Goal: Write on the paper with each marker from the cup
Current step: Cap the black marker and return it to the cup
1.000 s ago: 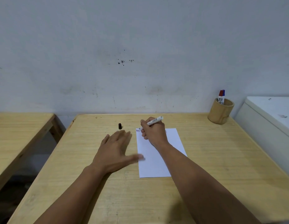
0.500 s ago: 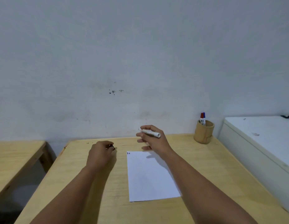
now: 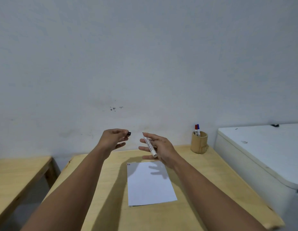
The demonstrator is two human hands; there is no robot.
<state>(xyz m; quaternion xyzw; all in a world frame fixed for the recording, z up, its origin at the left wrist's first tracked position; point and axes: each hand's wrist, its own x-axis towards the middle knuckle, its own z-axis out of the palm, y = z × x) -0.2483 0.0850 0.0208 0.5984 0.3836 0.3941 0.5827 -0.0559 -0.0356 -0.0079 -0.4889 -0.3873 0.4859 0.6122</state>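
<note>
Both hands are raised above the table (image 3: 211, 180), facing each other with a small gap between them.

Left hand (image 3: 111, 139): pinching a small black cap (image 3: 129, 133) between thumb and fingertips, with the cap's end pointing right toward the other hand. The other fingers are loosely curled.

Right hand (image 3: 159, 147): holding a white marker (image 3: 150, 145) between thumb and index finger, the remaining fingers spread out. The marker is tilted, dark tip up and left toward the cap, blunt end down and right. Tip and cap are near each other but apart. There is printing along the barrel, too small and blurred to read.

Paper (image 3: 150, 184): a white sheet lying flat on the table below the hands, with the hand shadows across its top half. A few short marks sit in its far-left corner, red and dark; I can't read them as letters.

Cup (image 3: 199, 142): tan and cylindrical, at the far right corner of the table close to the wall, well apart from the hands. Two markers stand in it, one with a red cap (image 3: 196, 127) and one with a blue cap (image 3: 198, 126), touching side by side. Their label text is unreadable.

A white cabinet (image 3: 261, 147) is just right of the table. A second wooden table (image 3: 19, 169) stands to the left.
</note>
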